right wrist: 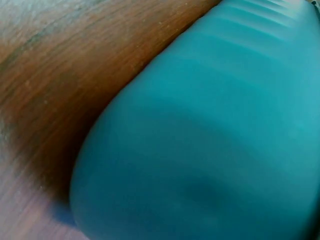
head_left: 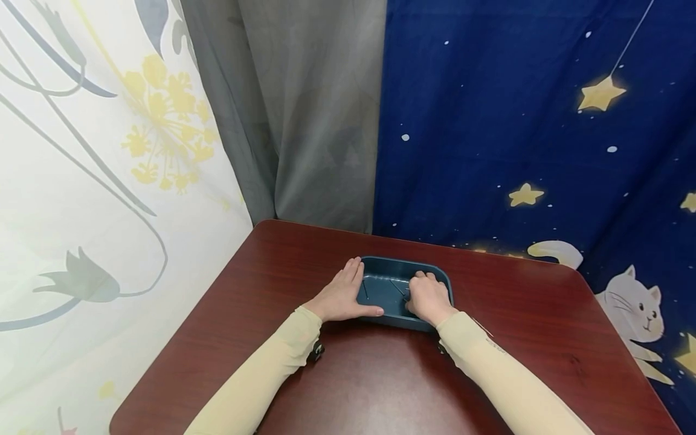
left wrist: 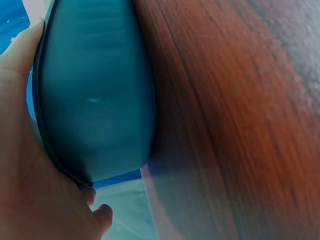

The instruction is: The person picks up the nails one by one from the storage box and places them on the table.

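Observation:
A dark teal plastic tub (head_left: 413, 322) with rounded corners sits on the table. My left hand (head_left: 342, 296) rests over its left end, fingers straight along the end rim and thumb lying along the near rim. In the left wrist view, the same hand (left wrist: 35, 165) lies against the tub's edge. My right hand (head_left: 429, 298) reaches down inside the right end with its fingers curled; its fingertips are hidden, and I cannot tell whether they hold anything. One thin dark stick (head_left: 399, 288) runs across the tub floor up to these fingers. Another thin stick (head_left: 366, 291) lies near the left hand.
The reddish-brown wooden table (head_left: 370, 380) has rounded corners. Behind it hang a grey curtain (head_left: 326, 121) and a blue curtain (head_left: 489, 133) with stars and a cat. A white floral curtain (head_left: 109, 241) hangs on the left. The tub's outer wall (right wrist: 200, 150) fills most of the right wrist view.

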A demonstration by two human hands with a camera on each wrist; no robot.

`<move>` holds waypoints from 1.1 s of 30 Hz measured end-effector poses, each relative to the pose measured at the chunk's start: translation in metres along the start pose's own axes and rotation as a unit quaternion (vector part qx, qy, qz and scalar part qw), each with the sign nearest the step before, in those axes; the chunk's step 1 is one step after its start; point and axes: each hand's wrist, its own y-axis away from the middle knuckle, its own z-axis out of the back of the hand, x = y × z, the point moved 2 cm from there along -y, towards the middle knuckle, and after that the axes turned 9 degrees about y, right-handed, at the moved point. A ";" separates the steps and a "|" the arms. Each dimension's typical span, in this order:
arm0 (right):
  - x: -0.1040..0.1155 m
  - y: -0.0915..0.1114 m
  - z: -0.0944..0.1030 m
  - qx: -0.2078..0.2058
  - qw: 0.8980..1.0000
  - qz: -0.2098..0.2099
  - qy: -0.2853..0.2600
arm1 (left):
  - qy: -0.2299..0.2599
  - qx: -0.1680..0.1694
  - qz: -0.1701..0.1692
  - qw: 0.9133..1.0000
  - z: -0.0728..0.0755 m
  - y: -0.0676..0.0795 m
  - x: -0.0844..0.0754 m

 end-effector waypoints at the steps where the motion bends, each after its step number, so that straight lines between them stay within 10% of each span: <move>1: 0.000 0.001 0.001 -0.004 1.000 0.002 -0.001 | 0.000 0.000 -0.001 1.000 0.000 0.000 0.000; 11: -0.005 0.011 0.020 -0.090 0.995 0.045 0.003 | 0.004 -0.005 0.000 1.000 -0.001 -0.002 0.001; 33: -0.022 0.025 0.044 -0.132 0.983 0.121 -0.046 | 0.016 -0.002 0.004 1.000 -0.001 0.003 -0.001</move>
